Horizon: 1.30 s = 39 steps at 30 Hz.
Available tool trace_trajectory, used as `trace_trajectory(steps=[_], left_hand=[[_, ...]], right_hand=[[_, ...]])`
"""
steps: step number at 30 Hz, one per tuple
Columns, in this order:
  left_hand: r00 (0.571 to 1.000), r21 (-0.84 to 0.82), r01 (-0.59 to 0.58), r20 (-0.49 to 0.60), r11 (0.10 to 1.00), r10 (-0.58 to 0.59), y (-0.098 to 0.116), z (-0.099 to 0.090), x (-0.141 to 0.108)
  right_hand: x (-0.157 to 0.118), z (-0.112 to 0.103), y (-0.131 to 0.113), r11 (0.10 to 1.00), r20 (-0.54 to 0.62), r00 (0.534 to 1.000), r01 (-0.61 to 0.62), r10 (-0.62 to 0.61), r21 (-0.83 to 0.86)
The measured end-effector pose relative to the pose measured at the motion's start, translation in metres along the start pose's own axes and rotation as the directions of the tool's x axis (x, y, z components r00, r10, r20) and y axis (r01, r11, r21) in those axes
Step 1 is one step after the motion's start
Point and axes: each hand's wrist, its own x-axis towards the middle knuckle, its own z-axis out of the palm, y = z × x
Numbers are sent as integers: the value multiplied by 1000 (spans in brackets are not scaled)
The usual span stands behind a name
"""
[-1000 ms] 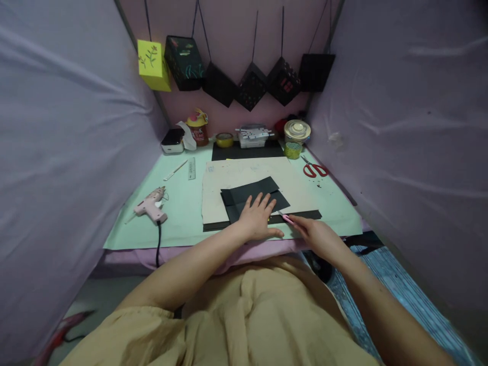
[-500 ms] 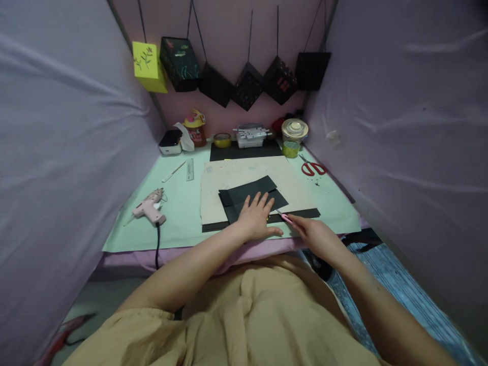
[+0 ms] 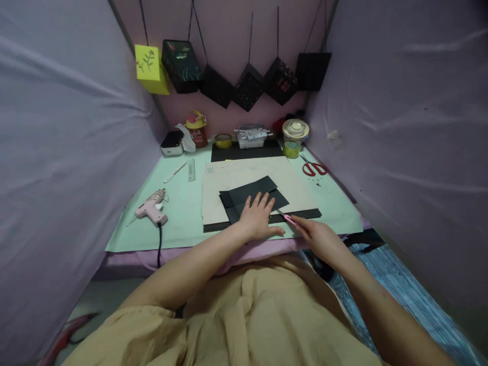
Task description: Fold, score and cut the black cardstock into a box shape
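Note:
My left hand [image 3: 258, 217] lies flat with fingers spread on a folded piece of black card [image 3: 251, 191], pressing it down. Between the fingers of my right hand [image 3: 314, 233] is a craft knife [image 3: 288, 218] with a pink handle. Its blade points left and meets the lower right edge of the black card, close to my left fingertips. Under the card is a cream board [image 3: 213, 180], and darker black sheets [image 3: 313, 213] stick out along its near side. Part of the card is hidden beneath my left hand.
A pink glue gun [image 3: 152, 207] with a cord lies on the left. Nearby are a white pen [image 3: 175, 172] and a short ruler [image 3: 191, 170]. Red-handled scissors [image 3: 314, 168] rest on the right. Tape rolls [image 3: 223, 141] and tubs stand at the back, below hanging boxes [image 3: 249, 86].
The whole view has shifted very slightly. Both hands, the knife and the card keep practically the same places relative to each other.

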Motion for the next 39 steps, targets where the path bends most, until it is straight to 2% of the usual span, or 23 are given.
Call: trace_trajectory(steps=[3,5,7,9,11,13,15,17,19,22,27,34,39], left_hand=[[998,-71,65,32,995,-62,-3,-4,10],[987,-162,160,44,974,-155,-10,-12,20],[965,-278,257,21,926,-262,-21,-23,29],[951,-363,279,-25,889,-308,-37,-35,31],[967,-377,199,-73,905,-243,-55,-46,24],[995,-318,29,-84,948,-59,-73,-51,12],[997,-210,-81,-6,974,81,-87,-50,-1],[992,-122,-102,62,987,110,-94,-44,-10],[996,-77,-65,55,995,69,-94,-36,-14],[999,-43,40,-19,998,-41,-82,-28,-12],[974,-17,207,-84,978,-208,-62,-24,-8],[949,-50,269,-155,962,-273,-59,-16,-8],[922,-63,332,-187,941,-338,-55,-11,-6]], right_hand=[[-7,-3,11,999,4,1000,-27,27,46],[-14,-5,18,994,-16,997,-69,71,83],[-20,-6,24,988,-33,993,-105,109,117],[-25,-4,24,980,-21,993,-109,114,166],[-28,0,19,969,-1,997,-79,81,233],[-29,8,11,958,-1,999,-31,32,286],[-29,18,0,950,-2,1000,1,-1,311],[-28,29,-11,938,18,1000,15,-23,345],[-28,40,-21,922,26,999,21,-33,386],[-28,52,-33,912,-21,998,59,-56,406],[-29,55,-44,924,-19,994,104,-105,367],[-25,59,-45,930,-93,994,84,-54,358],[-22,61,-46,937,-96,995,55,-23,346]])
